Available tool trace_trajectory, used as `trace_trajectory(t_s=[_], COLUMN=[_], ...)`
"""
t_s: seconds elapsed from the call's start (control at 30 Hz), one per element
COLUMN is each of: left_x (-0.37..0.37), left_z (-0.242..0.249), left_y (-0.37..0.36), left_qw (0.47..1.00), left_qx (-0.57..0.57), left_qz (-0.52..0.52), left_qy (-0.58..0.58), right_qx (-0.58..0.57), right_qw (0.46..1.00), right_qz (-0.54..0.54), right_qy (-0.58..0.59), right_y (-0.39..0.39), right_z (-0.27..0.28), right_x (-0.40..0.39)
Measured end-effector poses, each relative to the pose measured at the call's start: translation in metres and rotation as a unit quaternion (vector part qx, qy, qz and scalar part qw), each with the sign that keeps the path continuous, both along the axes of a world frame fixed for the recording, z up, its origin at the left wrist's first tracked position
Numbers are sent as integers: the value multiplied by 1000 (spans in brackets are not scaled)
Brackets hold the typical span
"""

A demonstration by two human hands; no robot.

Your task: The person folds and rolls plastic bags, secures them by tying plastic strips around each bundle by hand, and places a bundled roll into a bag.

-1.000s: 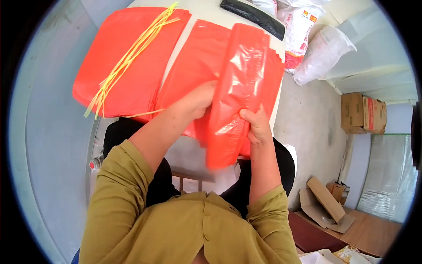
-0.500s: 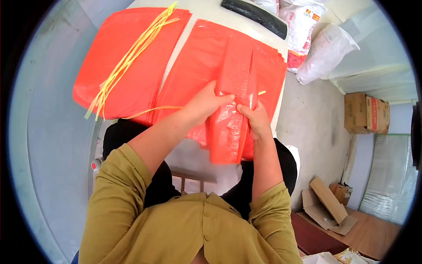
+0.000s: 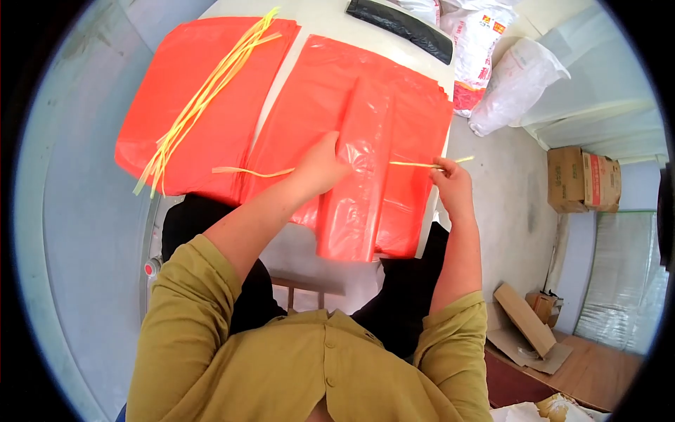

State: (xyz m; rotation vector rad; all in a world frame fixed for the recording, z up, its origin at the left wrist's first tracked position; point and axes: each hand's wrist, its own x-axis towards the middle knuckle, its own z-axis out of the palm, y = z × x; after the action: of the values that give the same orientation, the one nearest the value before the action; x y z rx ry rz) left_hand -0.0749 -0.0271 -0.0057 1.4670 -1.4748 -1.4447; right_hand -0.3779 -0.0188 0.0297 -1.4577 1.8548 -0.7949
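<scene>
A folded bundle of red plastic bags (image 3: 358, 190) lies lengthwise over a flat stack of red bags (image 3: 302, 105). My left hand (image 3: 325, 166) grips the bundle's left side, its fingertips hidden by the plastic. A yellow tie strip (image 3: 411, 164) passes beneath the bundle, and its other end emerges left of my left wrist. My right hand (image 3: 453, 184) pinches the strip's right part between thumb and fingers, beside the stack's right edge. Several loose yellow strips (image 3: 211, 91) lie across another stack of red bags (image 3: 169, 77) at the left.
A black rolled bag (image 3: 401, 28) lies at the far edge of the pale table (image 3: 309, 14). Beyond the table's right side stand white sacks (image 3: 517, 84). A cardboard box (image 3: 583, 179) is farther right, with flattened cardboard (image 3: 524, 323) at the lower right.
My right hand has left the bundle and moved right, now pinching the yellow strip, more of which shows. The bundle has shifted slightly left, with my left hand still at it.
</scene>
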Motion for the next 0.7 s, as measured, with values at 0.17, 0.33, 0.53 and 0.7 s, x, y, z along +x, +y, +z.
trace_trajectory(t_s=[0.17,0.33,0.53,0.7], left_x=[9,9,8,6], left_z=[9,10,24,34], left_y=[4,9,10,12], left_qw=[960,948,933,923], left_qx=[-143,-173,-153,-132], left_qz=[-56,-67,-89,-99], left_qy=[-233,-261,-313,-347], right_qx=[159,-38,77,6], right_qw=[915,862,928,941], right_qz=[76,39,277,314], right_qy=[364,505,239,-129], right_y=[8,27,30,17], right_z=[40,32,79,99], right_x=[16,-10,12,46])
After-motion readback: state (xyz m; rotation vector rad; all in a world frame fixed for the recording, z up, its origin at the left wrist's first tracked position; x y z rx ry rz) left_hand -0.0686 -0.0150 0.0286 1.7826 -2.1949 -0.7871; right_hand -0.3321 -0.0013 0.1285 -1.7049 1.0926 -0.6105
